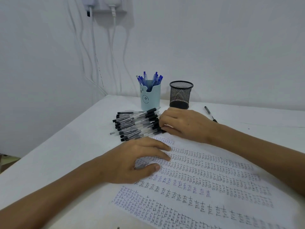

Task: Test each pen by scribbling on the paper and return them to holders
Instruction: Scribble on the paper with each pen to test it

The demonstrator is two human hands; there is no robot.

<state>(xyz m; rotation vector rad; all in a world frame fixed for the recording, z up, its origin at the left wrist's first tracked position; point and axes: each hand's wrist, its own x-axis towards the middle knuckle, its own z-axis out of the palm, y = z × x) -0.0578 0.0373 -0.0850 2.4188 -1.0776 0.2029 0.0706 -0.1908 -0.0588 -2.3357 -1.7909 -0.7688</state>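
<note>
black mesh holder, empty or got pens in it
Empty, it seems: no pen rises above the rim of the black mesh holder, and none shows through its mesh.

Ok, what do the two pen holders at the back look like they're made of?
The light blue holder looks like moulded plastic, smooth and matte: opaque walls, a printed face, a cut-out rim. The black holder looks like metal wire mesh, probably painted: you can see through its lattice, with solid bands at rim and base.

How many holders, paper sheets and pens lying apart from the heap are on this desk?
Pen holders: 2, light blue cup and black mesh cup
Sheets: 1, the paper
Pens apart from the heap: 1, the loose pen
Total: 4
</note>
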